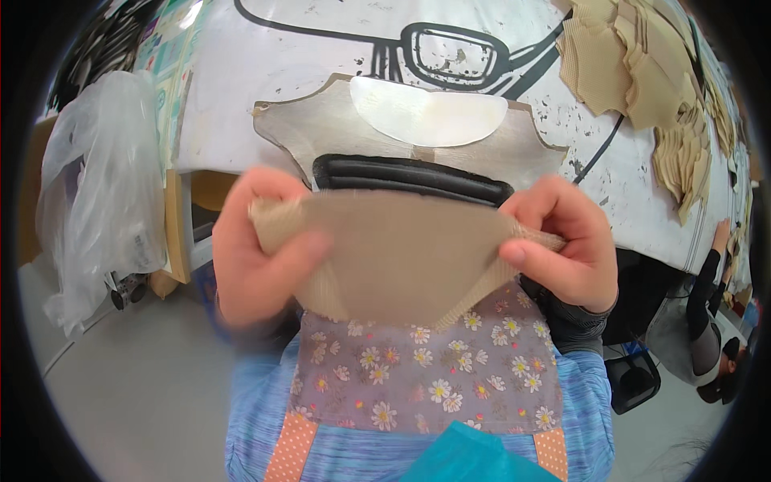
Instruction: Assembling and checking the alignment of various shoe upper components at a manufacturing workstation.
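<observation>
Held up between my two hands is a beige ribbed fabric panel (pixel 393 257), a flat cut piece that narrows toward its lower edge and is slightly blurred. My left hand (pixel 265 249) is closed on its left end, thumb in front and smeared by motion. At the other end, my right hand (pixel 566 245) pinches the rolled or folded edge between thumb and fingers. Just beyond the fabric lies a black padded bar (pixel 409 178) on a grey, shaped board (pixel 313 128). A white half-moon piece (pixel 434 112) rests on the board's far part.
Stacks of beige ribbed cut pieces (pixel 618 60) lie at the table's far right. The white table (pixel 233 72) bears a black line drawing. A clear plastic bag (pixel 104 193) hangs at the left edge. Another person (pixel 695 337) is at the far right. A flowered apron (pixel 426 369) covers my lap.
</observation>
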Demonstrator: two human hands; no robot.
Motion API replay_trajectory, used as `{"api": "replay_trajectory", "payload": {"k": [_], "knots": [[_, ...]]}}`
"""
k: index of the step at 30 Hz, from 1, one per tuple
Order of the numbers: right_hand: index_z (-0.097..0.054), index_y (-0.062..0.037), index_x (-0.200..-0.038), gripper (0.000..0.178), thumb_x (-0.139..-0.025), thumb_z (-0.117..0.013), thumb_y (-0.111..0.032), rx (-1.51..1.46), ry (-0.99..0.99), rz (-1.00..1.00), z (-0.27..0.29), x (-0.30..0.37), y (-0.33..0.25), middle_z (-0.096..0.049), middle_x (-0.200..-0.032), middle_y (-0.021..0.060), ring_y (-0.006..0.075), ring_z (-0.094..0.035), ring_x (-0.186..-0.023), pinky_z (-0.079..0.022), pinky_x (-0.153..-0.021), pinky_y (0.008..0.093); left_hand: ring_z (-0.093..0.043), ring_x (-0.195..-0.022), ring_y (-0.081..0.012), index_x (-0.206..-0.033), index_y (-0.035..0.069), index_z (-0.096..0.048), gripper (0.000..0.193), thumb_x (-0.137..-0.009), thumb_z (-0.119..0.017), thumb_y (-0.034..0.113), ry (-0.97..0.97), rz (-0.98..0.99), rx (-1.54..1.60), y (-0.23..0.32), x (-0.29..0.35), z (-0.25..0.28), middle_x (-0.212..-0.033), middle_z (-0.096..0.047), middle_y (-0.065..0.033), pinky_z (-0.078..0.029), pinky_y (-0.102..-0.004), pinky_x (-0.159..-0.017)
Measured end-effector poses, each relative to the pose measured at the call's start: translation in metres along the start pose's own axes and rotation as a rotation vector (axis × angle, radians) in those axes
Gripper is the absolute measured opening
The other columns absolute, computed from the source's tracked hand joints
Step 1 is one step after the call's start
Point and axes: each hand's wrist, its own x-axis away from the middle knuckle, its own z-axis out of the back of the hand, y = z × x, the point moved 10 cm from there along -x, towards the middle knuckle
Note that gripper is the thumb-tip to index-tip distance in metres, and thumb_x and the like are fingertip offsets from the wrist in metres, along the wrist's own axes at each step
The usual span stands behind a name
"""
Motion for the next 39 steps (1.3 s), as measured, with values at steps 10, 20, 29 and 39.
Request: {"api": "replay_trajectory", "payload": {"k": [10,20,29,39], "knots": [[-0.069,-0.0042,-0.102,0.030,-0.078,-0.058,0.010,1.000,0.133,0.231,0.020,-0.024,-0.038,-0.058,-0.077,0.0075,0.0193,-0.057,-0.066,-0.045,-0.058,0.0278,-0.062,-0.074,-0.0126,-0.107,0.005,-0.050,0.030,-0.082,-0.067,-0.001,0.113,0.028,-0.445,-0.006,-0.047,0.013,-0.081,-0.065,-0.0085,-0.048,-0.0267,-0.062],[-0.072,-0.0144,-0.101,0.032,-0.075,-0.059,0.000,1.491,0.010,0.008,0.017,-0.060,-0.035,-0.055,-0.074,0.0092,0.0290,-0.060,-0.068,-0.047,-0.058,0.0380,-0.054,-0.060,-0.0238,-0.108,0.016,-0.070,0.030,-0.080,-0.066,0.005,-0.418,-0.249,-1.336,-0.005,-0.078,-0.030,-0.071,-0.054,-0.0064,-0.043,-0.0333,-0.052],[-0.072,-0.0117,-0.097,0.033,-0.074,-0.054,0.002,1.590,-0.020,0.094,0.022,-0.091,-0.022,-0.060,-0.080,0.0108,0.0308,-0.062,-0.075,-0.050,-0.066,0.0406,-0.055,-0.060,-0.0231,-0.107,0.020,-0.070,0.030,-0.081,-0.062,0.008,-0.370,-0.324,-1.521,-0.027,-0.100,-0.033,-0.071,-0.050,-0.0044,-0.045,-0.0347,-0.052],[-0.072,-0.0078,-0.097,0.034,-0.072,-0.053,0.003,1.505,-0.042,0.144,0.030,-0.102,-0.013,-0.061,-0.078,0.0129,0.0318,-0.062,-0.079,-0.050,-0.070,0.0400,-0.057,-0.060,-0.0243,-0.108,0.019,-0.071,0.029,-0.082,-0.061,0.010,-0.381,-0.259,-1.513,-0.038,-0.107,-0.028,-0.073,-0.053,-0.0054,-0.046,-0.0355,-0.052]]}}
